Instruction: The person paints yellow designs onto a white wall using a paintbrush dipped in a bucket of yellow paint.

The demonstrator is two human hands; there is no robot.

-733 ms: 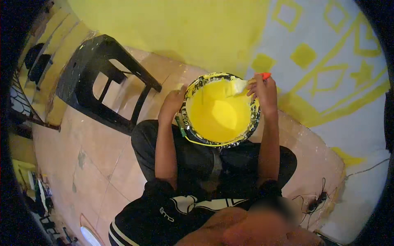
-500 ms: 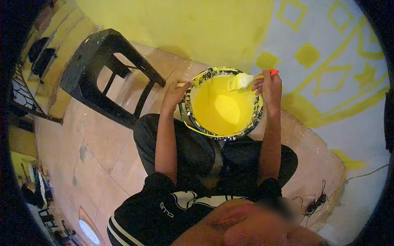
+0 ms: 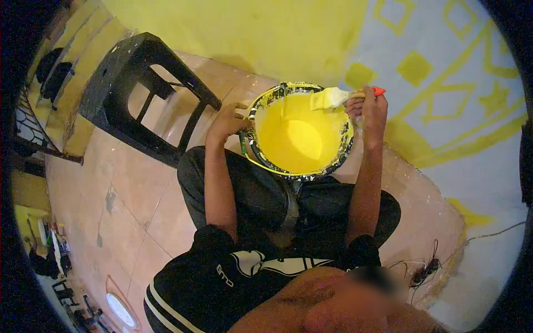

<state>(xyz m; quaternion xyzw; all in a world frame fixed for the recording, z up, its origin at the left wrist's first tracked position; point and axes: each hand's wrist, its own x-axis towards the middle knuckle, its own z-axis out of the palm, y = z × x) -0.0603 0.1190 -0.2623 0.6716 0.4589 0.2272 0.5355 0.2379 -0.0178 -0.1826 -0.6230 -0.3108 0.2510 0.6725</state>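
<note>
A black bucket (image 3: pixel 302 87), its rim crusted with dried yellow and white paint, stands in front of my crossed legs. Inside it is bright yellow paint (image 3: pixel 297 139). My left hand (image 3: pixel 226 125) grips the bucket's left edge, thumb at the rim. A paintbrush (image 3: pixel 355 95) with a wooden handle and red end is held in my right hand (image 3: pixel 371 115), fingers closed round the handle. Its paint-covered bristles point left and lie over the bucket's far inner side. The yellow wire handle (image 3: pixel 261 166) hangs down along the bucket's near left side.
A black plastic stool (image 3: pixel 119 83) lies tipped on the tiled floor (image 3: pixel 127 183) to the left. Ahead rises a yellow wall (image 3: pixel 233 33), with yellow shapes painted on its pale right part (image 3: pixel 477 183). Cables with a dark plug piece (image 3: pixel 426 272) lie at the lower right.
The bucket sits slightly higher in the picture. My left hand has shifted a little left and lower against the rim. My right hand and the brush have moved slightly up and right.
</note>
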